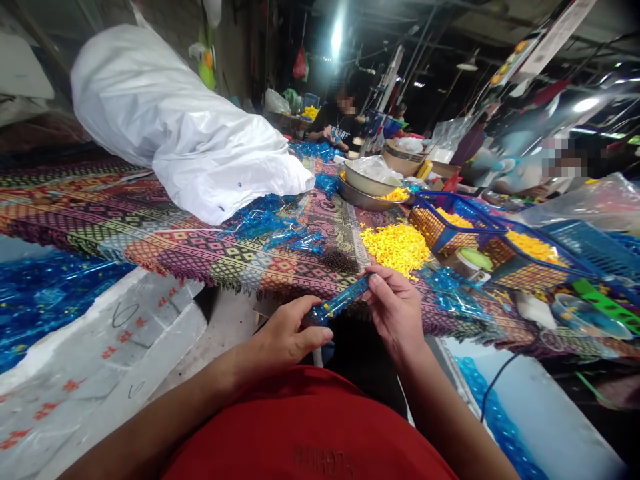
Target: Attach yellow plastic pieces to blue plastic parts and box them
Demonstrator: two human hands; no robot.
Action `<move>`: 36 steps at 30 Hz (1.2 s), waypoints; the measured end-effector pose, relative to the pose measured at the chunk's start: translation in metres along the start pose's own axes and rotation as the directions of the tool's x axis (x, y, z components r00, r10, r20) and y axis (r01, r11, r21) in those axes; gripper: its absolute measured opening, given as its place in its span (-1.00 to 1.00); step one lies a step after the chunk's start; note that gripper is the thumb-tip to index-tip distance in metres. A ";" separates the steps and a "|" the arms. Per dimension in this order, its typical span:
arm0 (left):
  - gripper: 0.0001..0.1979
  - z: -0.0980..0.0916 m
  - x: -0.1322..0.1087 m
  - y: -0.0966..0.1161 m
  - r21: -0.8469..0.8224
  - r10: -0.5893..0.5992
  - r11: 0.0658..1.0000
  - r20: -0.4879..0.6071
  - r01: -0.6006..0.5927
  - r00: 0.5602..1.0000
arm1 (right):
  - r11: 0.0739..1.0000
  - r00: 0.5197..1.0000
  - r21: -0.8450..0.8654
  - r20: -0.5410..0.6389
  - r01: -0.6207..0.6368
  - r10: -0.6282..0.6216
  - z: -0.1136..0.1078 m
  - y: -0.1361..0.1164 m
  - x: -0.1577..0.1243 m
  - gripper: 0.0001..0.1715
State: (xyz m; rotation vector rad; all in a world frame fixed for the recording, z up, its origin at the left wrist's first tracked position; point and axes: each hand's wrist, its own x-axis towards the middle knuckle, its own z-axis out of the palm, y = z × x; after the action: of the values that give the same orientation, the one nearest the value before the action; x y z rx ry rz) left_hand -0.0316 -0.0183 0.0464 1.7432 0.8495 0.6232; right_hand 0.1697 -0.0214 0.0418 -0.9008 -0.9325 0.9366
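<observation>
A clear blue plastic tube (345,299) with small yellow bits inside lies slantwise between my hands, above my lap at the table's front edge. My left hand (285,333) is closed around its lower, wider end. At the upper end, my right hand (395,307) pinches the tube between thumb and fingers. Just beyond sit a heap of small yellow pieces (397,247) and a little pile of dark beads (341,261) on the patterned cloth (270,267). More blue tubes (305,240) lie on the cloth behind the left hand.
A big white sack (190,120) covers the table's far left. Blue baskets (453,230) of yellow pieces and stacked bowls (373,180) stand at the right. White foam boxes with blue pieces (60,307) flank me below. A co-worker (335,127) sits across the table.
</observation>
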 end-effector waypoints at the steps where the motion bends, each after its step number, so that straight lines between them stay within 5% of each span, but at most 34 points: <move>1: -0.64 0.000 0.000 0.001 0.010 0.000 1.000 -0.005 0.000 1.000 | 1.000 1.000 0.003 0.005 -0.003 0.003 0.000 -0.001 0.000 -0.83; 7: -0.70 0.005 0.003 -0.007 -0.394 -0.107 0.898 0.234 0.195 0.966 | 0.999 0.999 -0.010 0.013 -0.037 0.037 0.000 -0.004 0.000 -0.84; 11: -0.73 0.010 0.006 -0.014 -0.608 -0.123 0.750 0.257 0.260 0.959 | 0.999 0.999 -0.034 -0.022 -0.041 0.040 0.000 -0.003 0.002 -0.84; 17: -0.54 0.014 0.005 -0.014 -0.482 -0.157 0.858 0.080 0.176 0.984 | 0.998 0.999 -0.068 -0.028 0.016 -0.018 -0.002 0.000 -0.001 -0.84; 21: -0.58 0.006 0.003 -0.015 -0.305 -0.121 0.947 -0.042 0.103 0.992 | 0.983 0.992 -0.177 0.126 0.043 -0.021 -0.015 -0.009 0.001 -0.83; 24: -0.59 -0.006 0.006 -0.016 -0.186 -0.073 0.981 -0.120 0.049 0.990 | 0.895 0.917 -0.429 0.395 0.123 0.063 -0.028 -0.021 0.005 -0.78; 27: -0.58 -0.017 0.012 -0.013 -0.307 -0.027 0.951 -0.166 -0.025 0.986 | 0.791 0.792 -0.574 0.575 0.212 0.204 -0.032 -0.024 0.003 -0.78; 29: -0.47 -0.018 0.017 -0.009 -0.467 0.016 0.876 -0.216 -0.118 0.976 | 0.810 0.804 -0.560 0.555 0.171 0.215 -0.027 -0.017 -0.002 -0.77; 31: -0.40 -0.012 0.022 -0.005 -0.597 0.047 0.778 -0.258 -0.197 0.965 | 0.868 0.865 -0.488 0.471 0.093 0.173 -0.019 -0.005 -0.009 -0.76; 33: -0.48 -0.002 0.027 -0.001 -0.643 0.046 0.733 -0.279 -0.222 0.959 | 0.900 0.893 -0.435 0.418 0.036 0.166 -0.010 0.007 -0.016 -0.76; 36: -0.68 0.016 0.034 -0.001 -0.601 0.002 0.771 -0.328 -0.210 0.945 | 0.898 0.855 -0.437 0.444 -0.053 0.266 0.004 0.021 -0.026 -0.78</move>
State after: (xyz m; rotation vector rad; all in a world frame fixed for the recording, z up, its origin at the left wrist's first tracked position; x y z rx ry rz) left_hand 0.0014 -0.0006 0.0407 1.0882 0.6412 1.1405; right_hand 0.1533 -0.0376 0.0176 -1.1334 -1.5595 1.1725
